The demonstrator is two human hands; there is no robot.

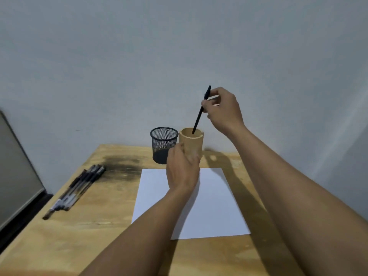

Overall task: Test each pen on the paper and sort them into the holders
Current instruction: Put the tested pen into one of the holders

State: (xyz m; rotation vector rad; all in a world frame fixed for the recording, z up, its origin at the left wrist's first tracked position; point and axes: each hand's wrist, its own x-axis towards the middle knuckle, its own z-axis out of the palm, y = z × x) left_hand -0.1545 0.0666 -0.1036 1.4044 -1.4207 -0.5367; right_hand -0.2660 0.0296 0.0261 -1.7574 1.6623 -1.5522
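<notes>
My right hand (223, 108) pinches a slim black plastic pen (199, 114) near its upper end, thumb and fingertips closed on the barrel. It is tilted, lower tip just inside the mouth of the tan wooden cylindrical holder (192, 143). My left hand (182, 169) is cupped against the near side of that holder, fingers loosely curled. It looks like a steadying touch; I cannot tell if it is a real clamp.

Handling guess: the pen is light, stiff and smooth, so a two-finger pinch high up works, and letting go should drop it in. The holder looks light and tippable, so bracing low makes sense.

The black wire-mesh cup (163, 145) sits just beside the holder on its left. The white paper sheet (211, 200) lies on the plywood table (99, 226), no marks visible. A bundle of dark pens (76, 189) lies well apart at the left edge.
</notes>
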